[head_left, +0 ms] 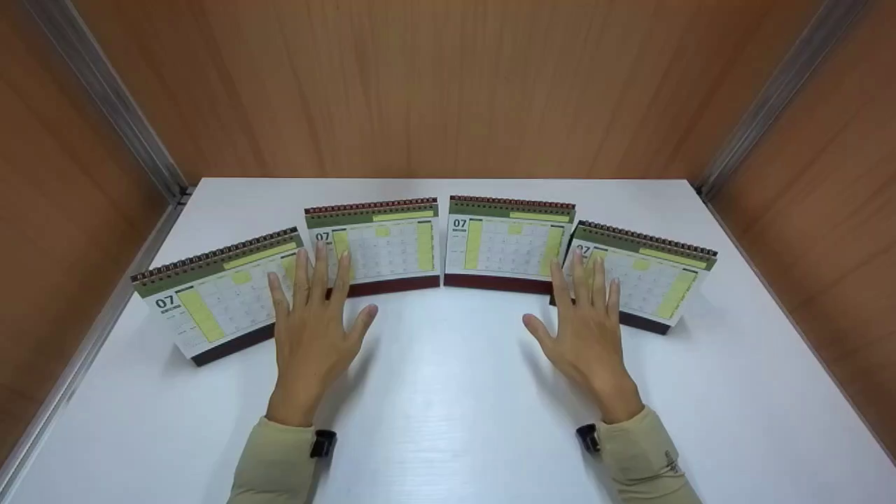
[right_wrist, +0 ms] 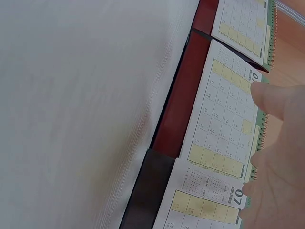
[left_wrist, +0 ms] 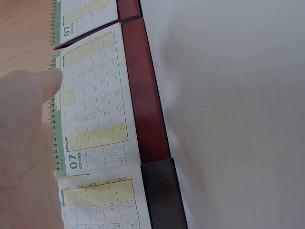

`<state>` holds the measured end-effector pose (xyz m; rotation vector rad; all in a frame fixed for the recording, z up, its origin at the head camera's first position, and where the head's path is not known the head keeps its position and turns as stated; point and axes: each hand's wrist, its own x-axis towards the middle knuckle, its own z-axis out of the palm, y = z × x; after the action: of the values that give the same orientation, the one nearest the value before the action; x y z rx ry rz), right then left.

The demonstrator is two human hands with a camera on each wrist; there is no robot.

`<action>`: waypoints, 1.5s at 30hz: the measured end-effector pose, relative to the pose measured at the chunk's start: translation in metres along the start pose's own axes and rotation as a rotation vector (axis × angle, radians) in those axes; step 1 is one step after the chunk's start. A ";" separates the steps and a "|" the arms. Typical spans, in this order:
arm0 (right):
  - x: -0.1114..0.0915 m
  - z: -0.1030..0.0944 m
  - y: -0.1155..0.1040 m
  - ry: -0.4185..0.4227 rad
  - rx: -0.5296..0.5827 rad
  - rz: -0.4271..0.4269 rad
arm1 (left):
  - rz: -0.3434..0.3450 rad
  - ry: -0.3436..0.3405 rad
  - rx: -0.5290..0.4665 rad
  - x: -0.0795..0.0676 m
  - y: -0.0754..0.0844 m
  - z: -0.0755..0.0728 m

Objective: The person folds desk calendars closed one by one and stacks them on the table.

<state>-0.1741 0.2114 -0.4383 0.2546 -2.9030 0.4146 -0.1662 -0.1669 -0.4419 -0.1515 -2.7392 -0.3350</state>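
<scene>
Across the white table, desk calendars stand in a shallow arc, all showing page 07. Two with dark bases are at the ends: the far-left calendar [head_left: 217,297] and the far-right calendar [head_left: 640,280]. Between them are the middle-left calendar [head_left: 385,245] and the middle-right calendar [head_left: 511,245], both on dark red bases. My left hand [head_left: 311,343], palm down with fingers spread, overlaps the two left calendars in the head view and holds nothing. My right hand [head_left: 588,339], spread likewise and holding nothing, overlaps the far-right calendar and the edge of the middle-right one.
Wood-grain panels surround the white table [head_left: 434,392] at the back [head_left: 448,91] and both sides, joined by grey metal corner posts [head_left: 112,105]. A black strap device [head_left: 323,444] sits on the left wrist, another [head_left: 588,438] on the right.
</scene>
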 end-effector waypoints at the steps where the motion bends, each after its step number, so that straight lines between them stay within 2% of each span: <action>1: 0.000 0.000 0.000 0.001 0.003 0.002 | 0.001 0.001 0.000 0.000 0.000 0.000; 12: -0.001 -0.002 -0.001 0.006 0.006 0.001 | -0.010 -0.026 0.021 -0.001 0.000 0.000; 19: -0.001 -0.008 0.000 0.018 0.001 -0.010 | 0.000 -0.013 0.000 0.001 0.006 0.000; 24: 0.002 -0.021 0.001 0.046 0.027 -0.030 | 0.035 -0.025 -0.011 0.007 0.015 -0.001; 27: 0.008 -0.034 0.004 0.083 0.038 -0.049 | 0.056 -0.009 -0.015 0.012 0.021 -0.004; 32: 0.019 -0.064 0.017 0.140 0.063 -0.060 | 0.096 0.032 -0.078 0.021 0.038 -0.005; 38: 0.027 -0.098 0.038 0.154 0.126 -0.013 | 0.172 0.033 -0.203 0.033 0.069 0.000; 45: 0.028 -0.119 0.065 0.154 0.210 0.039 | 0.224 0.016 -0.352 0.048 0.103 0.009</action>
<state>-0.1940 0.3032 -0.3371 0.1883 -2.7178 0.7140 -0.1982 -0.0626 -0.4102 -0.5399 -2.5899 -0.7454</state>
